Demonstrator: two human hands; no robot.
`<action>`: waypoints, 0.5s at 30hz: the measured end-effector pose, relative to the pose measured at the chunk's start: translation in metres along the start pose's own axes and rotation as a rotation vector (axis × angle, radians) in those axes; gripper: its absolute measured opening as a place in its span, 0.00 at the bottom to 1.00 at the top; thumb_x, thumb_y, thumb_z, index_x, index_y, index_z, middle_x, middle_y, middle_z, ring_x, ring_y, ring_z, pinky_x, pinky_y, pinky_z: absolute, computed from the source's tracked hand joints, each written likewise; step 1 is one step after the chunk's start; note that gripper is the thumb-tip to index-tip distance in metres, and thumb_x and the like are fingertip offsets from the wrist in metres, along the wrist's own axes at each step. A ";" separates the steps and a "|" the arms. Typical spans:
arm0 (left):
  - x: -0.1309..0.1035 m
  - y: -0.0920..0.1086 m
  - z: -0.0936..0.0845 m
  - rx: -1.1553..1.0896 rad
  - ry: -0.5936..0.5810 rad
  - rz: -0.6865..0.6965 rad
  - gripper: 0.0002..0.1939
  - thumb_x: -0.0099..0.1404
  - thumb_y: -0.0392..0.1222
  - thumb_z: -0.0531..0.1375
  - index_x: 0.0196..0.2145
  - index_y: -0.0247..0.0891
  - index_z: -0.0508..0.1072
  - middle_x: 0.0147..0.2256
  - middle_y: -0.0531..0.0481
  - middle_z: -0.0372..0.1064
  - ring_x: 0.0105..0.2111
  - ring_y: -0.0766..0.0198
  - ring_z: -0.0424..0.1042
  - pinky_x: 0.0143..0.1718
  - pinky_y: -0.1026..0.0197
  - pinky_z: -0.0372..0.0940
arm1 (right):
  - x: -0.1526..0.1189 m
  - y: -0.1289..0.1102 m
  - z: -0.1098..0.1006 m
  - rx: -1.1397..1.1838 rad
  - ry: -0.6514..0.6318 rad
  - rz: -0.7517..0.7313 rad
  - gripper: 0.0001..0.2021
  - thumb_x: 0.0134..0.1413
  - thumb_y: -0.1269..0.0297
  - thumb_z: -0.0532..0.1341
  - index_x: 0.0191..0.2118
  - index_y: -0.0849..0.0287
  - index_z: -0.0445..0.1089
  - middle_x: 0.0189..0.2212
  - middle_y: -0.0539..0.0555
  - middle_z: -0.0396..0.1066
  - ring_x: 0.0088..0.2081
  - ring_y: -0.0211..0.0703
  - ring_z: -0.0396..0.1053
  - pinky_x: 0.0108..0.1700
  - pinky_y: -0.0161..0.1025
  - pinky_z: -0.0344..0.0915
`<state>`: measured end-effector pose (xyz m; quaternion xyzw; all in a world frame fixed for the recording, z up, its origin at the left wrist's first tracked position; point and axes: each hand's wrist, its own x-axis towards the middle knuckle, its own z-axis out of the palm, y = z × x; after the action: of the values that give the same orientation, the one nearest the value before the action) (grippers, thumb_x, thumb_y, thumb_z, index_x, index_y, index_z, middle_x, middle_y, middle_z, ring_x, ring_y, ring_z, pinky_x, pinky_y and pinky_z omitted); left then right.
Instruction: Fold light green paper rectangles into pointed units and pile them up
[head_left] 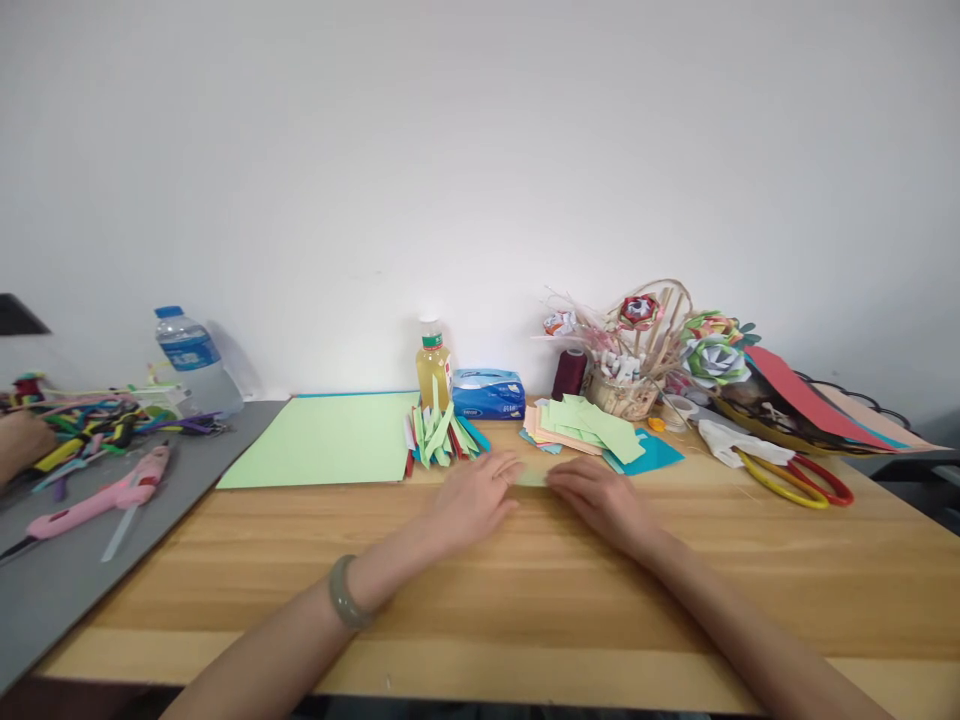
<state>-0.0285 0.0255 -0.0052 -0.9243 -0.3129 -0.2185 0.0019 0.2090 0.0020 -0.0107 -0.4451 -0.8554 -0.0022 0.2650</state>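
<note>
A small light green piece of paper (532, 479) lies between my two hands, low at the wooden table. My left hand (474, 498), with a bangle on its wrist, has its fingers closed at the paper's left end. At the right end, the bent fingers of my right hand (604, 500) are pressed together on the paper. Slight blur and the fingers themselves hide much of its shape. Just behind my hands are a bundle of folded paper strips (441, 437) and a pile of cut green and peach paper pieces (581, 425).
Large green sheets (322, 440) lie at left. Behind stand a drink bottle (433, 370), tissue pack (489, 394), thread spool (570, 374) and basket (622, 396). Scissors (806, 482) lie right. On a grey mat, a pink glue gun (105, 503) sits near another person's hand (22, 443).
</note>
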 end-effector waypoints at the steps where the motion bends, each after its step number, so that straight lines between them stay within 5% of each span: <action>1: 0.000 0.005 0.002 0.020 -0.034 -0.011 0.21 0.65 0.43 0.55 0.54 0.36 0.62 0.54 0.42 0.60 0.53 0.56 0.60 0.53 0.53 0.59 | 0.001 -0.006 0.004 0.058 -0.042 -0.042 0.16 0.63 0.62 0.48 0.42 0.53 0.73 0.41 0.56 0.73 0.42 0.45 0.69 0.43 0.43 0.68; 6: 0.000 0.009 0.006 0.010 -0.152 -0.008 0.10 0.66 0.42 0.54 0.40 0.38 0.73 0.40 0.49 0.70 0.44 0.60 0.66 0.46 0.58 0.63 | 0.001 -0.016 0.010 0.201 -0.079 -0.100 0.15 0.62 0.61 0.50 0.39 0.56 0.74 0.39 0.56 0.73 0.41 0.42 0.69 0.42 0.40 0.67; 15: -0.003 0.005 0.010 -0.073 -0.129 -0.023 0.11 0.66 0.38 0.53 0.41 0.39 0.74 0.41 0.51 0.70 0.43 0.62 0.66 0.45 0.60 0.61 | -0.008 0.000 -0.004 0.022 -0.144 -0.050 0.15 0.61 0.66 0.49 0.40 0.56 0.73 0.39 0.56 0.72 0.40 0.43 0.68 0.41 0.41 0.66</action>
<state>-0.0232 0.0209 -0.0147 -0.9323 -0.3147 -0.1698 -0.0546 0.2142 -0.0054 -0.0108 -0.4194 -0.8831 0.0326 0.2077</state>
